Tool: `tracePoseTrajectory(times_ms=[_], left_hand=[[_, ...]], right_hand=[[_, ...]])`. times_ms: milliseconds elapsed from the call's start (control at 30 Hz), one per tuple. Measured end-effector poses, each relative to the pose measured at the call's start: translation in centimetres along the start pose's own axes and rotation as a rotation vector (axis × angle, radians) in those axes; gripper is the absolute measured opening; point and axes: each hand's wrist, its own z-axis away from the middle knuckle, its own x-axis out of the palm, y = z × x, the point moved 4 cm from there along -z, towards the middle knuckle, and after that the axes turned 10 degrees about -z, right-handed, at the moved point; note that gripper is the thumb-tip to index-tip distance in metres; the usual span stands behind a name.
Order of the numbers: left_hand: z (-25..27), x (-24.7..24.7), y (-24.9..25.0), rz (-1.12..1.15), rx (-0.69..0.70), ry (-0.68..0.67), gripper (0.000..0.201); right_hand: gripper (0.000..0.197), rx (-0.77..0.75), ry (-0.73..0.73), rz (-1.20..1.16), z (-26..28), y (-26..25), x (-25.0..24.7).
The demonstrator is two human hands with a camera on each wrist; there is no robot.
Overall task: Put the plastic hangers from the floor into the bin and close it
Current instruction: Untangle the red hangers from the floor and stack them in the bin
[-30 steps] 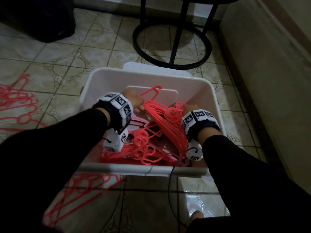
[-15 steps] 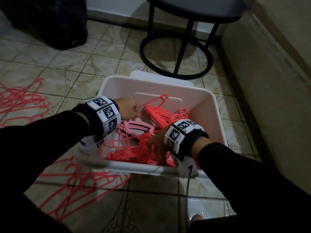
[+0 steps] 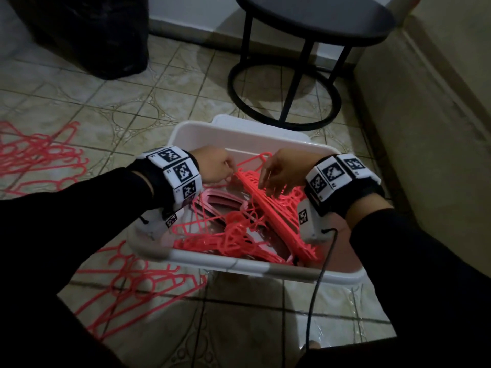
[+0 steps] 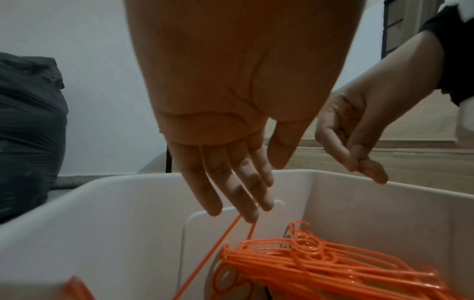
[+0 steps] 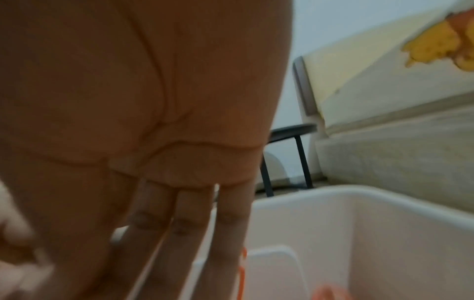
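Note:
A white bin [image 3: 239,264] stands open on the tiled floor and holds a pile of pink-red plastic hangers [image 3: 239,235]. My left hand [image 3: 229,172] is at the bin's far left; its straight fingertips [image 4: 246,215] touch a thin hanger [image 4: 220,241] that leans up from the pile [image 4: 320,263]. My right hand [image 3: 271,179] hovers with relaxed, spread fingers over a slanted stack of hangers [image 3: 276,211] and holds nothing; its fingers [image 5: 179,233] point down into the bin [image 5: 359,223]. More hangers lie on the floor at the left [image 3: 39,158] and by the bin's near left corner [image 3: 127,288].
A flat white piece, perhaps the lid [image 3: 239,123], lies behind the bin. Beyond it stands a black round side table [image 3: 313,19] with a ring base [image 3: 284,102]. A black bag [image 3: 87,35] sits far left, a beige upholstered side [image 3: 425,128] runs along the right. A cable [image 3: 316,288] hangs from my right wrist.
My right hand has lifted from the near side of the pile and moved to the far middle, over the slanted stack. My left hand has stayed by the leaning hanger.

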Motion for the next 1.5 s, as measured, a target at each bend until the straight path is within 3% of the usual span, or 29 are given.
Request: tracePoseTrajectory(times_ms=[100,233,400,567,700,833,900,967,1033,1100,1233,1333,1400,1500], left_hand=[[0.7,2.1,1.2,-0.021,0.098,-0.148,0.029],[1.1,6.1,1.9,-0.287,0.181,-0.308,0.032],[0.6,7.1,1.7,-0.399,0.096,-0.295,0.038],[0.4,7.2,1.5,-0.347,0.016,-0.314,0.027],[0.7,7.0,1.5,-0.282,0.003,-0.396,0.020],[0.7,6.3,1.3,-0.377,0.045,-0.430,0.028],[0.8,6.4,0.8,-0.423,0.052,-0.470,0.022],[0.9,7.1,0.0,-0.401,0.052,-0.581,0.016],[1.2,7.7,-0.5,-0.361,0.055,-0.669,0.020],[1.5,8.0,-0.5,-0.371,0.070,-0.703,0.026],[2.2,7.1,0.4,-0.416,0.082,-0.680,0.020],[2.1,6.3,0.5,-0.472,0.116,-0.618,0.032],[1.7,5.6,0.3,-0.416,0.114,-0.552,0.033],[1.0,2.4,0.6,-0.222,0.126,-0.323,0.031]], right_hand=[[0.023,0.045,-0.113,0.043,-0.4,0.6,1.9],[0.039,0.036,-0.266,0.257,-1.2,0.8,5.7],[0.038,-0.059,-0.006,0.494,-2.4,0.5,6.7],[0.036,0.045,0.032,0.513,-2.8,2.8,5.5],[0.031,0.097,0.031,0.382,-1.5,4.2,4.9],[0.027,0.086,0.053,0.305,-0.9,4.5,4.8],[0.024,0.085,0.082,0.324,-1.3,4.2,4.7],[0.031,0.080,0.176,0.369,-1.5,4.0,4.5],[0.051,0.070,0.250,0.342,-1.5,4.2,4.4],[0.056,0.072,0.200,0.309,-1.4,4.2,4.5],[0.019,0.033,-0.056,0.101,-1.1,3.8,4.9],[0.009,0.016,-0.083,-0.080,-0.3,3.6,3.7],[0.017,-0.019,-0.068,-0.181,0.5,2.8,2.2],[0.018,-0.087,0.042,-0.294,1.6,1.2,-0.4]])
